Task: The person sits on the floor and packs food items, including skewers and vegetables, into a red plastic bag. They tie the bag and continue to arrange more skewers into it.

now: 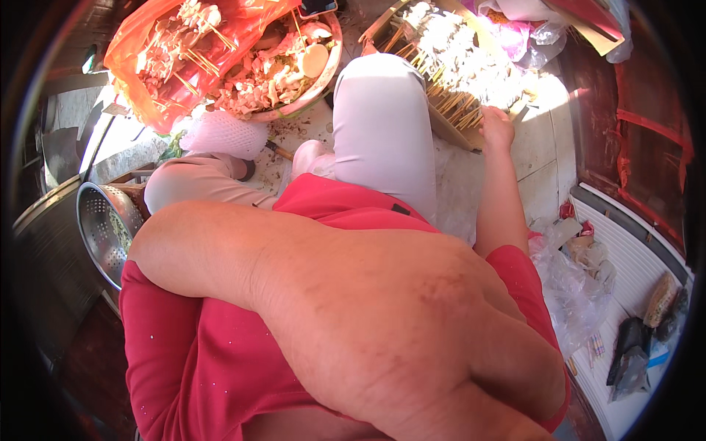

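Note:
My left forearm crosses the picture very close to the camera, and my left hand [496, 331] bends down at the lower right with its fingers hidden. My right hand [496, 129] reaches to the near right corner of a cardboard box [441, 124], its fingers curled beside the skewer sticks; glare hides whether it grips anything. Many wooden skewers [458, 110] lie in the box, threaded with pale food [441, 38] that is washed out by sunlight. To the upper left, a red plastic bag [127, 49] holds more skewered pieces, partly over a round basin [331, 60] of loose pieces that look like mushrooms.
A metal colander [91, 220] with greens is at the left. A white foam net [226, 135] lies near my left knee, beside a dark-and-tan handle [281, 150]. Clear plastic bags [573, 292] lie at the right by a white ribbed panel [618, 237]. Food scraps dot the floor.

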A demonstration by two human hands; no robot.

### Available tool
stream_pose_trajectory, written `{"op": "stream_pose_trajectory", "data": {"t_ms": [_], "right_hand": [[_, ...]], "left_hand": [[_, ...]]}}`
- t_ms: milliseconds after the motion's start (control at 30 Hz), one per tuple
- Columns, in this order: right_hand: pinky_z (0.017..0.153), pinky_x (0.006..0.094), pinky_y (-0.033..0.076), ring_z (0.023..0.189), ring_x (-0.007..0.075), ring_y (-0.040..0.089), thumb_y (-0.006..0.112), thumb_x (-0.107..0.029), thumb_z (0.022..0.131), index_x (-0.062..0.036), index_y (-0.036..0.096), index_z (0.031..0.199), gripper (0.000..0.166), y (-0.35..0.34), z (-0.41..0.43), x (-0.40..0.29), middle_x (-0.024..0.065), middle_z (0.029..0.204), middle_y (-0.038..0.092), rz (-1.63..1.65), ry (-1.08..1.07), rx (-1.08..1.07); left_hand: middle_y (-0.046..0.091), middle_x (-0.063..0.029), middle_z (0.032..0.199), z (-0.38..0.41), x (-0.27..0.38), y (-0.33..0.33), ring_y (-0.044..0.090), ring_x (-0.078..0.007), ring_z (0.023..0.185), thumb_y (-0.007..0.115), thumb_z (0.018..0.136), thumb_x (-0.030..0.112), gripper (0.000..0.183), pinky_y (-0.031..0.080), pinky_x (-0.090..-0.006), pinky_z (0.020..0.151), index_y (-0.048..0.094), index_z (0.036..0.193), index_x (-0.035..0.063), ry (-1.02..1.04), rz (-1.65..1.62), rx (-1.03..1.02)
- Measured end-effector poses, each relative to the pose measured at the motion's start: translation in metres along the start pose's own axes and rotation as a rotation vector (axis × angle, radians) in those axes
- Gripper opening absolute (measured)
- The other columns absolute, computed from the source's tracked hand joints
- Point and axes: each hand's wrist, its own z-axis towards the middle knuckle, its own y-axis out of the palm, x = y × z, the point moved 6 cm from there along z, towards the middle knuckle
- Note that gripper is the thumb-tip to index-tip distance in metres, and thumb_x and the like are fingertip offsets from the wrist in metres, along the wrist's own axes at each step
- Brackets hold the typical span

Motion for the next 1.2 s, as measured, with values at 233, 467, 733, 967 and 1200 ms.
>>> {"op": "stream_pose_trajectory", "data": {"t_ms": [233, 467, 733, 967, 1200], "right_hand": [[0.059, 0.0258, 0.045, 0.074, 0.0103, 0.054, 0.067, -0.026, 0.083, -0.0028, 0.059, 0.111, 0.037, 0.015, 0.017, 0.033, 0.0022, 0.087, 0.058, 0.065, 0.152, -0.095], [0.047, 0.0249, 0.042, 0.062, 0.0146, 0.059, 0.064, -0.022, 0.083, -0.0015, 0.061, 0.1, 0.026, 0.037, 0.032, 0.038, 0.0049, 0.08, 0.06, 0.099, 0.185, -0.027], [0.049, 0.0277, 0.043, 0.06, 0.0144, 0.055, 0.065, -0.021, 0.082, 0.0004, 0.062, 0.098, 0.028, 0.004, 0.056, 0.06, 0.0058, 0.078, 0.059, 0.09, -0.027, 0.191], [0.058, 0.0369, 0.047, 0.068, 0.0195, 0.053, 0.069, -0.035, 0.079, -0.0001, 0.062, 0.098, 0.04, 0.01, 0.058, 0.085, 0.0085, 0.082, 0.057, 0.065, 0.213, 0.079], [0.073, 0.0402, 0.05, 0.092, 0.0297, 0.059, 0.071, -0.037, 0.078, 0.003, 0.056, 0.118, 0.059, 0.018, 0.061, 0.07, 0.018, 0.113, 0.057, -0.023, 0.324, 0.019]], "left_hand": [[0.059, -0.0106, 0.103, 0.022, -0.016, 0.018, 0.057, -0.0229, 0.092, 0.067, 0.075, 0.015, 0.037, 0.046, -0.0345, 0.078, 0.06, 0.11, 0.0034, -0.04, -0.047, -0.016], [0.059, -0.0104, 0.101, 0.035, -0.021, 0.04, 0.057, -0.0225, 0.09, 0.066, 0.075, 0.015, 0.036, 0.047, -0.034, 0.075, 0.061, 0.108, 0.0033, -0.106, -0.041, -0.022], [0.059, -0.0101, 0.1, 0.04, -0.031, 0.046, 0.058, -0.0221, 0.087, 0.066, 0.075, 0.014, 0.034, 0.047, -0.0334, 0.073, 0.061, 0.107, 0.0031, -0.129, -0.069, -0.057], [0.059, -0.0098, 0.098, 0.042, -0.031, 0.051, 0.058, -0.0218, 0.085, 0.066, 0.074, 0.014, 0.033, 0.047, -0.0329, 0.07, 0.062, 0.105, 0.003, -0.155, -0.067, -0.066], [0.059, -0.0096, 0.097, 0.045, -0.039, 0.054, 0.059, -0.0215, 0.082, 0.065, 0.074, 0.014, 0.032, 0.048, -0.0324, 0.068, 0.062, 0.104, 0.0028, -0.177, -0.082, -0.034]]}}
